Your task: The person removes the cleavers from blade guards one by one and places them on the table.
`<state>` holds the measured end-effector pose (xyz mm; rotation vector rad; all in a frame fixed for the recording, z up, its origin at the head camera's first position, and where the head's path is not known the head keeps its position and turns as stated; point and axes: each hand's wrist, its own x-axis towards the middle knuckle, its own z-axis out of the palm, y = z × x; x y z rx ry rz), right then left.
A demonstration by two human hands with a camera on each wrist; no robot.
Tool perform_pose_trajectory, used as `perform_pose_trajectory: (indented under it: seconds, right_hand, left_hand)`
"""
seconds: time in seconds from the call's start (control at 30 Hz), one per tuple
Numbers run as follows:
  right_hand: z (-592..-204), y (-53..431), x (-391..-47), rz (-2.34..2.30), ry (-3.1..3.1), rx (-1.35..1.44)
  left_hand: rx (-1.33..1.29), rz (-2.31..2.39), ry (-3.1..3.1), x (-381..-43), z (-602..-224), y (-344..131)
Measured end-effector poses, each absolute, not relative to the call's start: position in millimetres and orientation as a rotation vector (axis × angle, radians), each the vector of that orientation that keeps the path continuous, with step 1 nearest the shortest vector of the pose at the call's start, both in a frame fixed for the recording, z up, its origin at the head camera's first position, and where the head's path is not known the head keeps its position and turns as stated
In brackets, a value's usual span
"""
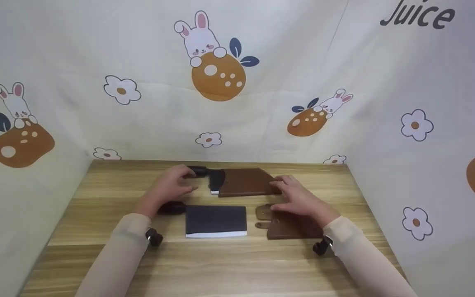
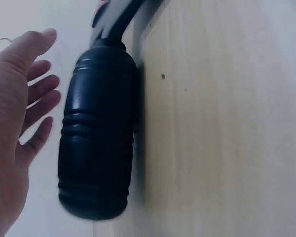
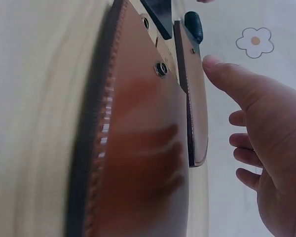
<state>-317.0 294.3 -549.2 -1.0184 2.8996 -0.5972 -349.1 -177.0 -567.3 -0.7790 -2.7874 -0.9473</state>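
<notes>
A cleaver in a brown leather sheath lies at the back of the table, its black handle pointing left. In front of it lies a bare cleaver with a dark blade and a bright edge; its ridged black handle fills the left wrist view. My left hand is over the left side, fingers loosely bent near the rear handle, gripping nothing. At the sheathed cleaver's right end hovers my right hand, fingers relaxed. Below that hand sits an empty brown leather sheath with snap straps, partly hidden by it in the head view.
The wood-grain table ends at the back and sides against a pale cloth printed with rabbits, oranges and flowers. Black wrist camera mounts sit on both sleeves.
</notes>
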Motion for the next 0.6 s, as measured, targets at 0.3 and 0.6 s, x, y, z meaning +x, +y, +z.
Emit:
perform_pose_trajectory:
  seconds: [0.3, 0.6]
  right_hand:
    - [-548, 271, -349, -0.538, 2.873, -0.981]
    - [-553, 248, -371, -0.461, 2.852, -0.854]
  left_hand:
    - [-0.83, -0.761, -2.827, -389, -562, -160]
    - [-0.745, -0.907, -2.938, -409, -574, -153]
